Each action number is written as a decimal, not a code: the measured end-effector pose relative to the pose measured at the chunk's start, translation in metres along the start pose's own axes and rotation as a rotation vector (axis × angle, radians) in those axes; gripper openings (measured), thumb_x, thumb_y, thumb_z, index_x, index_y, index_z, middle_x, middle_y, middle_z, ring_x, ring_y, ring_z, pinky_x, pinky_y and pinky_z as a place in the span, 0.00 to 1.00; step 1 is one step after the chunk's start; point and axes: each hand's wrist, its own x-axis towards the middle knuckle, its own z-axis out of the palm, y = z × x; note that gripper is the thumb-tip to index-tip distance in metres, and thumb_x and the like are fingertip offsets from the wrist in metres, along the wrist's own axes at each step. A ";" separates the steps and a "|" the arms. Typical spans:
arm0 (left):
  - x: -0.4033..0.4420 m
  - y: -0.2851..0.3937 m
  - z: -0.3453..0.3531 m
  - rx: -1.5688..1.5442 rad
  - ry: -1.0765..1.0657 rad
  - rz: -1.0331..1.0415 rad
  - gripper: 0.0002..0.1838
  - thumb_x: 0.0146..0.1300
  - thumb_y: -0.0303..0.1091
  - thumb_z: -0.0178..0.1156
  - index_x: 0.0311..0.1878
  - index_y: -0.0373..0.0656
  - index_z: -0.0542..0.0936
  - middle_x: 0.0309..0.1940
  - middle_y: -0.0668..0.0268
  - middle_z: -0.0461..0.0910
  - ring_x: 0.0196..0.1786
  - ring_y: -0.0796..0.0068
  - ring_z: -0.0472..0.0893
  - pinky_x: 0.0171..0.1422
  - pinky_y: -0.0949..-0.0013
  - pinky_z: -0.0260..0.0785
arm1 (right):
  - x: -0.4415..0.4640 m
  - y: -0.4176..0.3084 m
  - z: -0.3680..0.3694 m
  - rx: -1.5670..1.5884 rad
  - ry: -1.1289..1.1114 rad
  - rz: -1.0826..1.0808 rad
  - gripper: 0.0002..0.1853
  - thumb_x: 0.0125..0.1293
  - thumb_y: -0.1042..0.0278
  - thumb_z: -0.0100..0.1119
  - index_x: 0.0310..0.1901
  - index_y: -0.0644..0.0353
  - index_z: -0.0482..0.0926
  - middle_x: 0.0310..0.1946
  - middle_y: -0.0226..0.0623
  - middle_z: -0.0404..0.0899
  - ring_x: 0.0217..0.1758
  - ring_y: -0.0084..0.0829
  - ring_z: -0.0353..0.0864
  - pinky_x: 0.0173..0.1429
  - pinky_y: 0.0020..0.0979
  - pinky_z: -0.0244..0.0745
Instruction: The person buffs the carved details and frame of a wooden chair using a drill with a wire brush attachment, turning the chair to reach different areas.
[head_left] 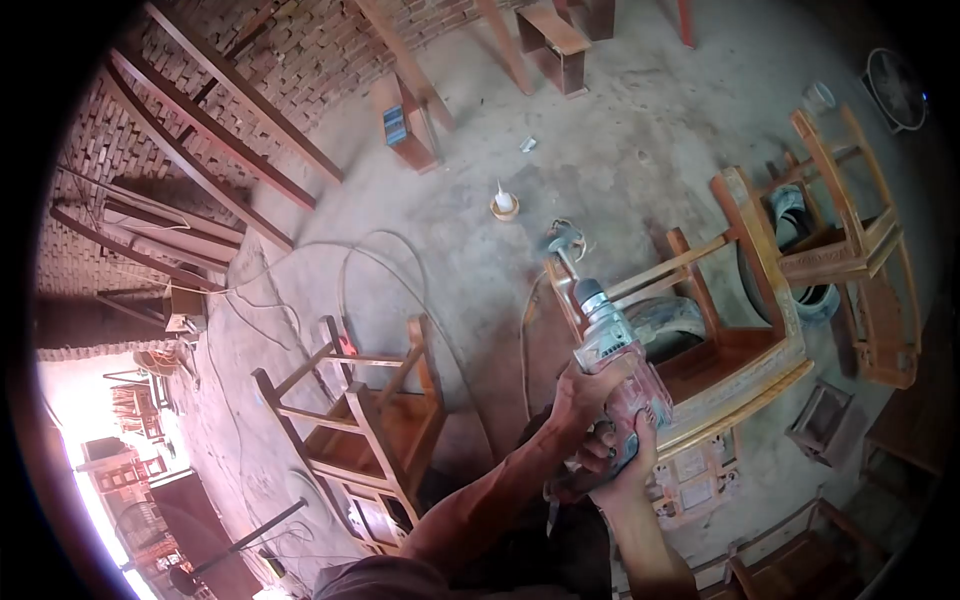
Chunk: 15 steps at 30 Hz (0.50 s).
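A red and grey power drill (638,388) is held between both hands, its silver front pointing up and left. My left hand (585,400) wraps round the drill's body from the left side. My right hand (632,465) grips it lower down, near its handle. A shaft with a wide round tip (563,240) extends from the drill's chuck, close to a corner of an upturned wooden chair (700,375). Whether the tip touches the wood cannot be told. A dark tyre (668,318) lies behind the chair frame.
Another upturned chair (365,430) stands at the left, with cables (385,262) looping across the floor behind it. A white bottle (504,200) sits in a small bowl ahead. More chair frames (850,210) and a fan (895,90) are at the right. Long planks (230,90) lean at the upper left.
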 end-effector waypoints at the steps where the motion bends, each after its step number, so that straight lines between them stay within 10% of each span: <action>1: 0.001 -0.001 0.002 -0.011 0.013 0.062 0.27 0.65 0.56 0.64 0.50 0.38 0.80 0.27 0.61 0.82 0.16 0.73 0.78 0.16 0.67 0.72 | 0.003 0.001 -0.007 0.010 -0.024 -0.006 0.25 0.68 0.34 0.52 0.41 0.51 0.76 0.23 0.22 0.70 0.24 0.20 0.69 0.26 0.23 0.62; 15: -0.012 0.016 0.003 -0.078 -0.016 -0.147 0.26 0.65 0.55 0.65 0.43 0.37 0.81 0.21 0.62 0.81 0.11 0.75 0.75 0.11 0.71 0.68 | -0.003 -0.009 -0.002 -0.059 0.037 -0.016 0.27 0.70 0.35 0.52 0.45 0.56 0.76 0.24 0.23 0.72 0.22 0.19 0.69 0.23 0.21 0.60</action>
